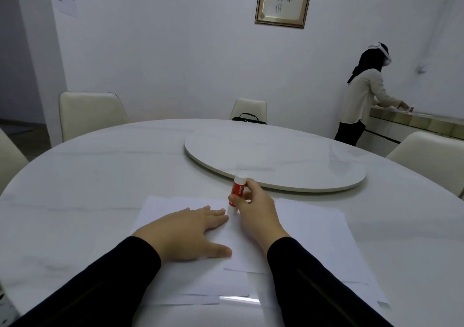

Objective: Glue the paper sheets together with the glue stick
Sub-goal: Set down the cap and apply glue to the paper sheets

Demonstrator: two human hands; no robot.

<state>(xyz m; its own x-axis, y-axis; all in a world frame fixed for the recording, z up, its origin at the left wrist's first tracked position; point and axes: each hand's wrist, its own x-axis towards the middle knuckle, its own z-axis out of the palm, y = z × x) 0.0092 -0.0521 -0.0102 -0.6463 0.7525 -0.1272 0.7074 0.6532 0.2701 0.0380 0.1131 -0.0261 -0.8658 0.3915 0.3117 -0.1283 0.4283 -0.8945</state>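
**Glue stick on the paper**

The right hand (254, 210) is pinching the red glue stick (236, 193), standing it upright on the white paper sheets (313, 239). Just beside it, the left hand (187, 234) is lying flat on the paper with fingers spread, its fingertips almost touching the stick.

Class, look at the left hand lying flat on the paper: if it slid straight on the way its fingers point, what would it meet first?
Most likely the glue stick: the left hand points at its lower end, which the right hand holds just beyond the fingertips on the paper sheets.
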